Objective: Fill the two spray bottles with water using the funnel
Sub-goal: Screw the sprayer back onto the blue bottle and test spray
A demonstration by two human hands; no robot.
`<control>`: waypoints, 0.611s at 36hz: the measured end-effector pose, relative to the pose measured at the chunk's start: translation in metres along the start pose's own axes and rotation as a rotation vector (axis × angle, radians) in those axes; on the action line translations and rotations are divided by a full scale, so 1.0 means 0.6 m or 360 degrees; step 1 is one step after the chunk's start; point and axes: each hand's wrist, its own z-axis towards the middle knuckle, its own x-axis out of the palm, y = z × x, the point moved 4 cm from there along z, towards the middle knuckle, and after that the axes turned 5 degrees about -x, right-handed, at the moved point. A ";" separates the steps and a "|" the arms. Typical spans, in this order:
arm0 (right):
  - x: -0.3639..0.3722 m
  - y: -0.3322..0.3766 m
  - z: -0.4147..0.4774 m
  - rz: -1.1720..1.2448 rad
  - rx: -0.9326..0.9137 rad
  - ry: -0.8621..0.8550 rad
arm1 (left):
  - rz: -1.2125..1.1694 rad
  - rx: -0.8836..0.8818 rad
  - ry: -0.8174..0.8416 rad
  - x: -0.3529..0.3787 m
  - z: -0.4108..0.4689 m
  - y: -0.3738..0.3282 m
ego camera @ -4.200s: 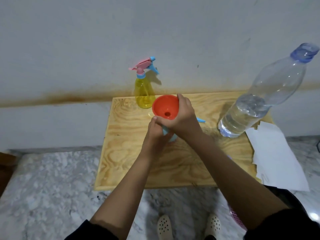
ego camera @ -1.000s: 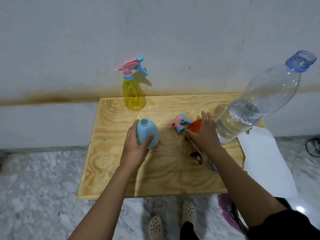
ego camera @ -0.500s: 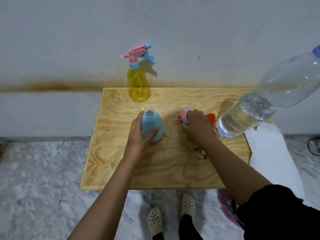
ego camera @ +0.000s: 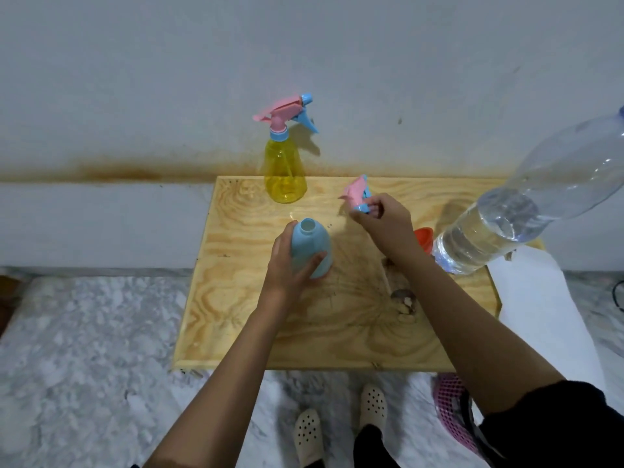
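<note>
Spray bottles stand at the centre of this scene: a blue bottle (ego camera: 311,251) rests upright on a wooden board (ego camera: 236,298), its neck open, while a yellow bottle (ego camera: 285,173) stands capped with its pink trigger at the board's far edge, near the wall.

A person's left hand (ego camera: 287,270) wraps around the blue bottle's body, thumb across the front, apparently to keep the light container from tipping or turning. The right hand (ego camera: 385,224) is raised just above the board to the right of the open neck, fingers pinched closed on a pink-and-blue spray head (ego camera: 358,194), which seems destined for that neck; whether its dip tube hangs below the hand cannot be told.

An orange funnel (ego camera: 423,239) lies on the board just behind the right wrist, set aside beside a large clear water bottle (ego camera: 526,211) that stands about a third full and appears to lean only because of the wide lens. White paper (ego camera: 540,305) lies past the board's right edge.

With the funnel out of the neck, the blue bottle looks filled and ready for capping; the opaque wall hides its level. The yellow bottle's turn appears to be next.
</note>
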 end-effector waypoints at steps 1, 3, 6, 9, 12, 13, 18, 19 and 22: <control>-0.001 0.017 -0.002 0.0146 0.0004 0.0000 | 0.0003 0.0001 0.0013 0.000 0.000 -0.001; -0.005 0.055 -0.006 0.0306 -0.0094 0.0012 | 0.0007 0.0012 0.0040 0.000 0.001 -0.002; -0.014 0.115 -0.020 0.0485 -0.0334 0.0011 | 0.0017 0.0030 0.0060 0.000 -0.001 -0.003; -0.021 0.160 -0.034 0.0660 -0.0496 -0.0056 | 0.0010 0.0049 0.0054 0.000 -0.001 -0.002; -0.025 0.187 -0.047 0.0764 -0.0620 -0.0144 | -0.0008 0.0043 0.0047 -0.001 -0.001 0.000; -0.026 0.194 -0.051 0.0781 -0.0657 -0.0166 | -0.0019 0.0043 0.0045 -0.001 -0.001 0.000; -0.021 0.216 -0.064 0.0874 -0.0762 -0.0184 | -0.0077 0.0029 0.0049 0.001 -0.002 0.004; -0.018 0.218 -0.065 0.0884 -0.0768 -0.0176 | -0.0083 0.0027 0.0048 0.001 -0.001 0.005; -0.002 0.215 -0.066 0.0885 -0.0765 -0.0116 | -0.0089 0.0035 0.0048 0.001 0.000 0.006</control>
